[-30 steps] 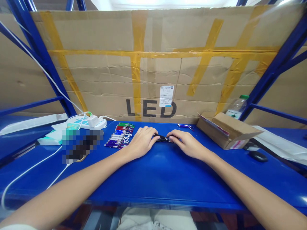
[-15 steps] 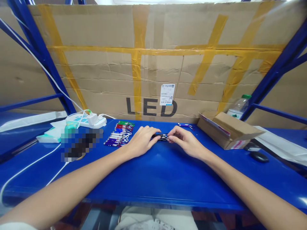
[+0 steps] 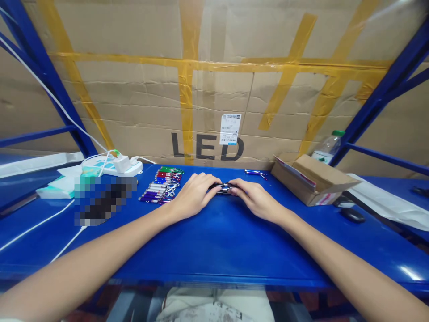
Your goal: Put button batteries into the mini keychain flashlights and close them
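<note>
Small black keychain flashlights (image 3: 224, 188) lie side by side between my two hands, low over the blue table. My left hand (image 3: 194, 196) is closed on their left ends, thumb in front and fingers behind. From the other side, my right hand (image 3: 257, 199) pinches the right ends. Fingers hide much of them, so I cannot tell how many there are. Left of my left hand, several similar flashlights (image 3: 160, 185) in green, red, blue, silver and purple lie in a column, with clips and cords toward the right. A single blue flashlight (image 3: 252, 172) with a clip rests behind my right hand.
An open cardboard box (image 3: 311, 181) stands at the right, with a bottle (image 3: 328, 147) behind it and a black mouse (image 3: 351, 214) in front. At the left are a white power strip (image 3: 117, 166), a tissue pack (image 3: 56, 188) and white cables. A large cardboard panel (image 3: 147, 107) closes the back.
My right hand's fingers have drawn in around the right ends of the black flashlights. My left hand keeps its hold. The whole view has shifted slightly.
</note>
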